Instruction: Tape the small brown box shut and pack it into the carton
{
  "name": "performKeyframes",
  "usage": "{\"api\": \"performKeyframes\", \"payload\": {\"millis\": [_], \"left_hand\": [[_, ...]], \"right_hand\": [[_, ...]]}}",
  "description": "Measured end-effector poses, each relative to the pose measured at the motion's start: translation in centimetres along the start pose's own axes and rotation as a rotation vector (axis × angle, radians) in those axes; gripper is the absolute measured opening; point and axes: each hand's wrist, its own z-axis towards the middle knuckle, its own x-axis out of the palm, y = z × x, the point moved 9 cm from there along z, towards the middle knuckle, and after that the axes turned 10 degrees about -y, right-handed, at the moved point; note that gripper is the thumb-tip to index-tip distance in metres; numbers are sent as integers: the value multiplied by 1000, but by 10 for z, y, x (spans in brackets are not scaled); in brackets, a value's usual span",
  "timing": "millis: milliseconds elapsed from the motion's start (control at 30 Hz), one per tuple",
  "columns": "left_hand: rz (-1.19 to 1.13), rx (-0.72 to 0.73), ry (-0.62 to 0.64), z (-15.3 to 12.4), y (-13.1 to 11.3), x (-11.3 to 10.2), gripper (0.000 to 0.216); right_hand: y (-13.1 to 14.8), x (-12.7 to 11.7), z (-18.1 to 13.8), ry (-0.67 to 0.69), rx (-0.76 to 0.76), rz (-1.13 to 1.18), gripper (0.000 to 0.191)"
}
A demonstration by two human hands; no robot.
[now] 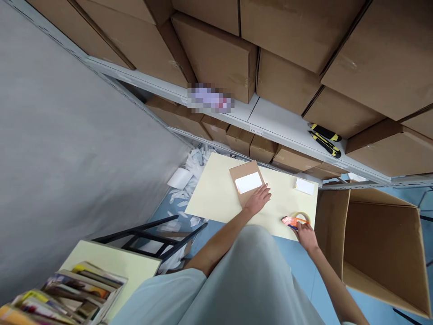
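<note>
- My left hand (pixel 260 197) is flat and open, pressing down on the lower right corner of the envelope (pixel 246 180), which lies on the table (pixel 216 194).
- The envelope has a white label (pixel 248 183) stuck on its front.
- My right hand (pixel 306 234) is closed around the tape dispenser (pixel 295 220) at the table's near right edge.
- A stack of labels (pixel 304 186) sits near the table's far right corner, apart from both hands.
- An open box (pixel 382 248) stands on the floor just right of the table.
- Two knives (pixel 324 137) lie on the shelf (pixel 270 119) above, and paper scraps (pixel 189 180) litter the floor to the left.
</note>
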Motion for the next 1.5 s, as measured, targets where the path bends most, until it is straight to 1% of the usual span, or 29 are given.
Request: {"api": "performKeyframes", "payload": {"millis": [67, 133, 167, 267, 367, 467, 533, 567, 633, 700, 733, 767, 833, 867, 933, 1067, 1133, 1233, 1333, 1367, 1433, 1500], "left_hand": [[-14, 53, 12, -3, -8, -4, 26], [-46, 120, 39, -10, -17, -9, 28], [-69, 151, 56, -15, -22, -11, 29], [-137, 204, 99, -30, -31, -20, 29], [-172, 205, 122, -47, -32, -31, 28], [-222, 175, 147, -59, -29, -43, 34], [-228, 135, 142, -54, -23, -49, 36], [-215, 100, 123, -45, -17, -52, 37], [-165, -6, 55, -14, 0, -57, 39], [-73, -181, -55, 22, 23, -59, 43], [-37, -234, -76, 39, 31, -55, 47], [-13, -273, -69, 52, 36, -48, 49], [14, -311, -16, 65, 40, -30, 48], [21, -309, 8, 64, 39, -21, 46], [37, -272, 25, 53, 33, -8, 42], [75, -130, 31, 22, 17, 1, 39], [81, -66, 52, 13, 11, 3, 38], [83, -19, 63, 11, 9, 2, 36], [89, 4, 68, 13, 9, 0, 35], [85, 10, 70, 13, 9, 0, 34], [69, 15, 72, 13, 10, 0, 34], [51, 15, 72, 13, 11, 0, 33]], "right_hand": [[-12, -9, 16, -13, 7, -31, 23], [-12, -18, 47, -2, 25, -54, 27], [-8, -22, 64, 6, 24, -62, 30], [20, -29, 109, 25, -56, -35, 32], [52, -27, 131, 43, -133, 4, 32], [79, -19, 134, 61, -183, 30, 35], [94, -14, 131, 73, -202, 43, 36], [100, -13, 129, 77, -207, 48, 35], [109, -10, 127, 81, -211, 56, 34], [117, -9, 126, 79, -211, 64, 33], [120, -8, 126, 77, -210, 67, 33], [124, -8, 126, 74, -208, 71, 33], [131, -7, 126, 68, -204, 80, 31], [136, -7, 126, 64, -203, 86, 29], [147, -5, 123, 57, -204, 102, 24], [169, -2, 114, 50, -218, 142, 19], [175, -1, 111, 47, -223, 158, 20], [175, -1, 108, 41, -235, 177, 19], [160, -1, 98, 38, -249, 190, 14], [150, 1, 91, 39, -247, 191, 13], [120, 6, 70, 45, -220, 184, 14], [77, 14, 42, 57, -144, 144, 16]]}}
